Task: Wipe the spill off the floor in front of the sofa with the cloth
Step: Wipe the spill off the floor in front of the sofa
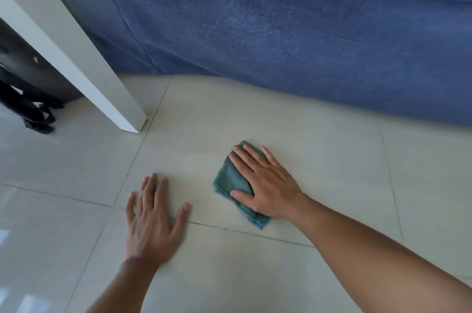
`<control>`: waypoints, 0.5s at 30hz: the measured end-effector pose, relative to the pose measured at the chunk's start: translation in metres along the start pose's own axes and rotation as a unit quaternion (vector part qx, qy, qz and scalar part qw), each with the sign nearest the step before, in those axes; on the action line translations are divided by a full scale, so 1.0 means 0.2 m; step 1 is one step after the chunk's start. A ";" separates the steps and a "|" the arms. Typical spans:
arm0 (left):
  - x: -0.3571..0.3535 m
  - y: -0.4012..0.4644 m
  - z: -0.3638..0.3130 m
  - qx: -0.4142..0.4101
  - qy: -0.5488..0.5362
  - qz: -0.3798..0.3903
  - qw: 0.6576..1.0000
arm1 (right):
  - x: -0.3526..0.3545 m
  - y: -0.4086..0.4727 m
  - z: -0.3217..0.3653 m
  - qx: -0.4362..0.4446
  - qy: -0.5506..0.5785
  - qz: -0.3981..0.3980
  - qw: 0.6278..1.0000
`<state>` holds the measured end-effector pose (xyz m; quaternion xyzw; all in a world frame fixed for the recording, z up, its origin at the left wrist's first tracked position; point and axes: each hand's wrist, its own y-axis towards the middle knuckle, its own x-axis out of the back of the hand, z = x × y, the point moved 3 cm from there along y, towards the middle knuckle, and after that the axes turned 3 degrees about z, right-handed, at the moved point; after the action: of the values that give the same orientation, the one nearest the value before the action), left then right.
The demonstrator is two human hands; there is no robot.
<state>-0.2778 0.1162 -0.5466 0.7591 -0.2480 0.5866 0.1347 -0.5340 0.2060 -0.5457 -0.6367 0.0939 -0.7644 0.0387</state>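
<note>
I see the right hand (pixel 265 185) lying flat, palm down, on a folded teal microfibre cloth (pixel 231 181), fingers straight and slightly spread, thumb laid along the cloth's near side. The hand is open and presses on the cloth rather than gripping it. The cloth lies on the pale glossy tiled floor (pixel 319 154), on the tile in front of the blue woven-fabric sofa (pixel 293 32), its nearest corner just touching a grout line that runs across below it. One corner peeks out past the fingertips toward the sofa, and another shows under the wrist.

The left hand (pixel 153 220) rests flat on the same floor, to the left of the cloth and apart from it, fingers splayed open and holding nothing. Its palm sits across the same grout line.

I cannot make out any spill on the tiles; the surface looks evenly pale, with soft reflections.

At the upper left, a white square furniture leg (pixel 84 67) stands on the floor beside the sofa's corner, and a dark object with black straps (pixel 28 98) sits behind it.
</note>
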 end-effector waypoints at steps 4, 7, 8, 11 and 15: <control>-0.01 -0.01 -0.01 -0.008 -0.003 0.011 1.000 | 0.03 -0.19 -0.27 -0.160 0.008 -0.002 0.987; 0.01 -0.02 0.02 -0.012 -0.023 0.014 1.000 | 0.05 -0.35 -0.49 -0.289 0.016 0.009 0.957; 0.02 -0.03 0.03 -0.012 -0.024 0.011 1.000 | 0.05 -0.42 -0.53 -0.316 0.019 0.023 0.948; 0.06 -0.06 0.11 0.028 -0.024 -0.016 0.999 | 0.02 -0.55 -0.51 -0.332 0.014 0.033 0.943; 0.06 -0.12 0.22 0.055 -0.025 -0.011 0.998 | 0.00 -0.49 -0.33 -0.254 -0.005 0.019 0.967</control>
<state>-0.2263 0.1121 -0.5452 0.7823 -0.2103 0.5789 0.0930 -0.5934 0.3092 -0.5384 -0.6280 0.2964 -0.7113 -0.1094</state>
